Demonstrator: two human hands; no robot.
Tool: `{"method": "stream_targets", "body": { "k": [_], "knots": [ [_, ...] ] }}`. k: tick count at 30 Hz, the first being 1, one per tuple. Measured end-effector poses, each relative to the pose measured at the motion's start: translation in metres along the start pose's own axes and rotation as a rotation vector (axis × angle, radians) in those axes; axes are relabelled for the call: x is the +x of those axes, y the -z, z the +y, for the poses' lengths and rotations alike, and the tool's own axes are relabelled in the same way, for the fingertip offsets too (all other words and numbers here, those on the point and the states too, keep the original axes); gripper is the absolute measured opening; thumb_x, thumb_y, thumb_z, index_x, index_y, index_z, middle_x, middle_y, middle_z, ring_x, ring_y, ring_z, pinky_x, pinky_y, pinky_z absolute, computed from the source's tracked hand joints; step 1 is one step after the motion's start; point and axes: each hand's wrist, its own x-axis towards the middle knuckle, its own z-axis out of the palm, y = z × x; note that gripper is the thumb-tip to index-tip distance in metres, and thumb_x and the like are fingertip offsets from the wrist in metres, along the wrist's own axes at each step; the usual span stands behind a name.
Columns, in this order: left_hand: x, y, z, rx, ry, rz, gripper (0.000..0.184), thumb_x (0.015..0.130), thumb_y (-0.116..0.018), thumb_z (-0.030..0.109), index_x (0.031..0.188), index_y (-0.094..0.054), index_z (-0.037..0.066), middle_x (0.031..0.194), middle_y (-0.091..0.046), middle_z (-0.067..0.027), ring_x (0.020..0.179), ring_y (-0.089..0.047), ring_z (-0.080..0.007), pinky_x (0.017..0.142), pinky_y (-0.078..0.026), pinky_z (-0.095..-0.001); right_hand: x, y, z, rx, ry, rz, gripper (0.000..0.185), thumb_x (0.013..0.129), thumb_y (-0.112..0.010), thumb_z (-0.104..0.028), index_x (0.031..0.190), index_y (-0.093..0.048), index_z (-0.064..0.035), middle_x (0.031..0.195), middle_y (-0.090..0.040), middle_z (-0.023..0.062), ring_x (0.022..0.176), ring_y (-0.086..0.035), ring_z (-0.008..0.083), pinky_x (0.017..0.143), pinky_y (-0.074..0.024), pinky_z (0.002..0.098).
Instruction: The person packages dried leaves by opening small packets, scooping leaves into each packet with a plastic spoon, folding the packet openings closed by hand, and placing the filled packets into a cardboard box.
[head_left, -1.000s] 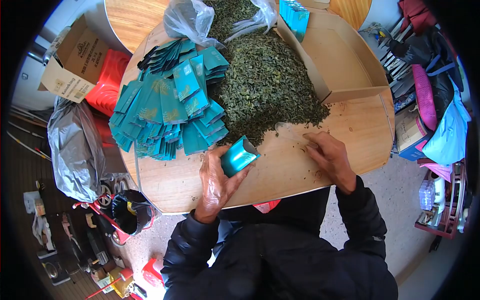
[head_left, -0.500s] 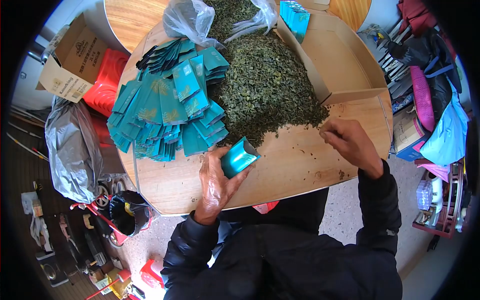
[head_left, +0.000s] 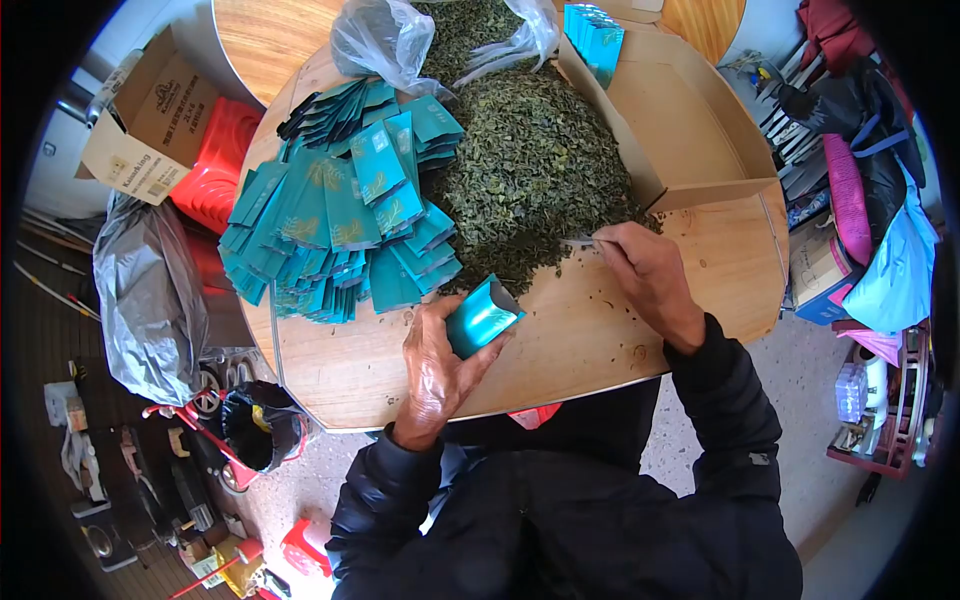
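Note:
My left hand (head_left: 435, 360) is closed around a teal foil pouch (head_left: 484, 318), tilted with its open mouth toward the upper right. My right hand (head_left: 650, 275) pinches a small spoon (head_left: 579, 241), of which only a short pale, shiny part shows. Its far end meets the lower edge of a large heap of dried tea leaves (head_left: 535, 150). To the left of the heap lie many flat teal pouches (head_left: 340, 210), overlapping in fanned piles.
A shallow cardboard box (head_left: 700, 120) stands right of the heap, with upright teal packets (head_left: 594, 40) at its back left. A clear plastic bag (head_left: 385, 45) lies at the back. Leaf crumbs dot the wooden table (head_left: 560, 350). A red stool (head_left: 215, 150) and carton (head_left: 150, 130) stand left.
My right hand has moved left to the lower edge of the leaf heap, and the spoon now shows at its fingertips. My left hand holds the pouch much as before.

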Motion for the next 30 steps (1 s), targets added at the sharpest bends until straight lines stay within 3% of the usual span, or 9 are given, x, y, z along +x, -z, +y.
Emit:
{"method": "stream_targets", "body": {
  "k": [12,18,20,23,30],
  "knots": [
    [0.001,-0.002,0.002,0.019,-0.043,0.011,0.065,0.076,-0.096,0.019,0.123,-0.055,0.001,0.104,-0.067,-0.023,0.092,-0.069,-0.042,0.08,-0.057,-0.0491,-0.032,0.004,-0.002,-0.034,0.018,0.094,0.017,0.091,-0.072,0.004,0.106,-0.069,-0.0015,0.093,-0.069,0.0155,0.084,-0.069,0.0355,0.073,-0.0558,0.0397],
    [0.001,-0.004,-0.003,0.026,-0.059,-0.006,0.065,0.077,-0.095,0.019,0.124,-0.054,0.002,0.104,-0.067,-0.0231,0.092,-0.069,-0.0418,0.079,-0.056,-0.0489,-0.034,0.009,-0.006,0.008,-0.007,0.115,0.016,0.093,-0.069,0.008,0.107,-0.067,-0.0008,0.093,-0.068,0.0145,0.08,-0.067,0.0303,0.073,-0.0538,0.0333],
    [0.0,-0.006,-0.004,0.026,-0.014,0.001,0.063,0.077,-0.095,0.021,0.122,-0.056,0.002,0.106,-0.07,-0.0198,0.096,-0.071,-0.0353,0.085,-0.056,-0.0437,-0.032,0.011,-0.007,0.037,0.002,0.117,0.016,0.094,-0.069,0.007,0.107,-0.067,-0.0008,0.093,-0.068,0.0135,0.078,-0.066,0.0281,0.072,-0.0529,0.0318],
    [0.001,-0.006,-0.005,0.022,-0.02,-0.004,0.063,0.076,-0.096,0.021,0.122,-0.057,0.002,0.105,-0.069,-0.0195,0.095,-0.071,-0.0356,0.085,-0.057,-0.0442,-0.03,0.016,-0.016,0.074,-0.028,0.1,0.016,0.094,-0.069,0.007,0.108,-0.066,-0.0006,0.094,-0.068,0.0131,0.078,-0.065,0.0274,0.072,-0.053,0.0316],
    [0.006,-0.013,-0.002,0.045,-0.044,-0.017,0.063,0.077,-0.095,0.022,0.122,-0.057,0.002,0.105,-0.067,-0.0201,0.093,-0.069,-0.0361,0.083,-0.056,-0.0449,-0.025,0.02,-0.034,0.15,0.107,0.031,0.021,0.091,-0.07,0.009,0.109,-0.066,-0.0004,0.098,-0.07,0.0155,0.083,-0.069,0.0312,0.074,-0.0554,0.035]
  ]
}}
